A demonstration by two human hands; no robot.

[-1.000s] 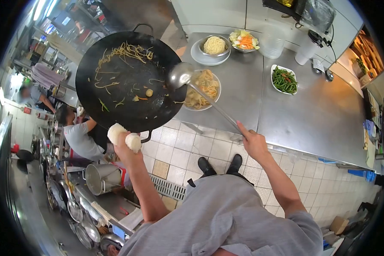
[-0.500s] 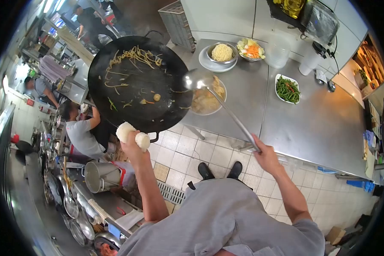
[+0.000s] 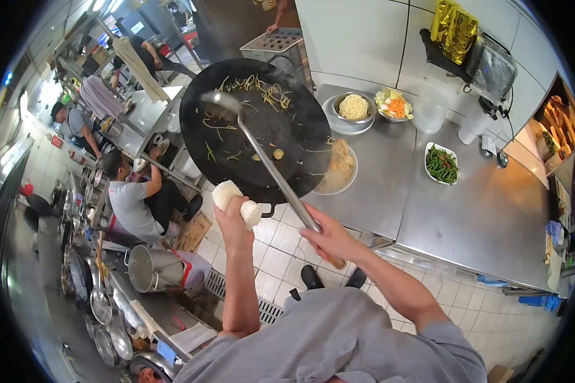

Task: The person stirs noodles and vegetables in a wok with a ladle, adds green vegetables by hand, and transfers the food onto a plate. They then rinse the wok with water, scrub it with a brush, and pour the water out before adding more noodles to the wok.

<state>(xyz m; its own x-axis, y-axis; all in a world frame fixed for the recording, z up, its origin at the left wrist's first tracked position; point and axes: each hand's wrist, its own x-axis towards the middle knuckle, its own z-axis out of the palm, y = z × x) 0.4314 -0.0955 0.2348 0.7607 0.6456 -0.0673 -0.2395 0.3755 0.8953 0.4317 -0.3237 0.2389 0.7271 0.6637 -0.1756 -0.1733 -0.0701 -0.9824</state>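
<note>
Bright, even overhead light fills the kitchen, and shadows are faint. The steel table [image 3: 466, 210] carries a soft sheen, palest toward its right edge, without hard glare. Heavy fisheye distortion bends everything near the black circular border. The wok [image 3: 300, 127] is sharp, while the upper-left background looks washed and soft.

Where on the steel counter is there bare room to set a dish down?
Bare steel counter runs right of and in front of the green beans plate, plus a strip between it and the fried noodle plate. The back left is crowded: noodle bowl, vegetable bowl, plastic tub, with the wok overhanging.
</note>
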